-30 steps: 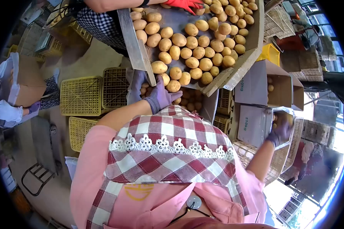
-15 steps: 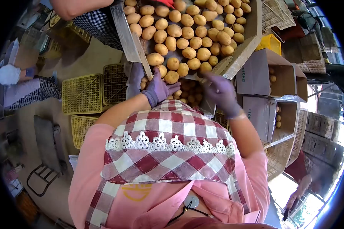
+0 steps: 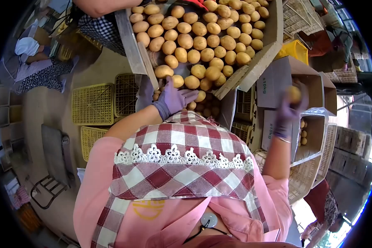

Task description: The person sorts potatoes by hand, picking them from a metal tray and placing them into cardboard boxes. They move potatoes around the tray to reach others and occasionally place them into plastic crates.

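Observation:
My left hand (image 3: 173, 98), in a purple glove, lies with fingers apart at the near opening of a wooden sorting tray (image 3: 132, 45). Its fingertips are close to the lowest potatoes (image 3: 191, 82) there. More potatoes (image 3: 206, 108) sit just below the opening, partly covered by that hand and my apron. My right hand (image 3: 288, 113), gloved in purple too, grips a single potato (image 3: 293, 94). It is smeared by motion in front of an open cardboard box (image 3: 273, 82) marked 10kg.
A second cardboard box (image 3: 270, 131) holds several potatoes. Yellow plastic crates (image 3: 93, 103) stand on the floor at left, near a dark chair (image 3: 53, 151). Beyond the boxes is a yellow container (image 3: 294, 50). Another person's arm (image 3: 105, 5) and red glove reach over the tray.
My right hand has moved right from the tray opening to the cardboard boxes, now with a potato in it. My left hand stays near the opening. Potatoes at the tray mouth have shifted.

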Action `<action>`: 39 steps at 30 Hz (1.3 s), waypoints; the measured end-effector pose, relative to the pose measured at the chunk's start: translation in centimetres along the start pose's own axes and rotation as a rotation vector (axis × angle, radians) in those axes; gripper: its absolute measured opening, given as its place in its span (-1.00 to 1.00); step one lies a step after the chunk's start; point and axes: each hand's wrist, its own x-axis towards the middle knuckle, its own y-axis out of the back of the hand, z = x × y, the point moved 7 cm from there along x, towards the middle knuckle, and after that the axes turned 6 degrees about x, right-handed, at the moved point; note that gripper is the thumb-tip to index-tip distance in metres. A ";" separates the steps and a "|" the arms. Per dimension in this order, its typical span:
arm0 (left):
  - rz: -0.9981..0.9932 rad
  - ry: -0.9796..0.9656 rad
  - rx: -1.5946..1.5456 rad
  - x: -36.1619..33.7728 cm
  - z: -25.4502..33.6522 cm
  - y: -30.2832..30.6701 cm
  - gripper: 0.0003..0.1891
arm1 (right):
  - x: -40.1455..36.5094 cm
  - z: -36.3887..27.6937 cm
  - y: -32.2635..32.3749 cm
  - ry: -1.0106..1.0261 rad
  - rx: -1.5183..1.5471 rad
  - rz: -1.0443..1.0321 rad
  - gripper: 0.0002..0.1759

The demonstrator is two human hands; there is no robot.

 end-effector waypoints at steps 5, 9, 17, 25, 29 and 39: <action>0.067 -0.032 -0.091 0.8 0.3 0.9 0.09 | 3.6 1.7 20.5 -0.134 -0.069 0.519 -0.48; 0.020 -0.038 -0.080 0.2 0.5 1.4 0.12 | 2.1 0.6 24.5 -0.135 -0.325 0.754 -0.51; 0.071 -0.082 -0.113 -0.7 1.3 0.0 0.13 | 5.4 -11.7 21.7 0.328 -0.247 0.581 -0.45; 0.068 -0.078 -0.226 -0.3 2.0 0.7 0.14 | 5.0 -10.2 24.4 0.532 -0.683 0.548 -0.39; 0.140 -0.069 -0.238 0.6 2.4 2.3 0.18 | -1.7 9.8 25.1 -0.314 -0.982 -0.020 -0.48; 0.110 -0.068 -0.046 1.3 1.2 0.8 0.09 | 3.3 0.2 -17.2 0.069 -0.084 -0.529 -0.43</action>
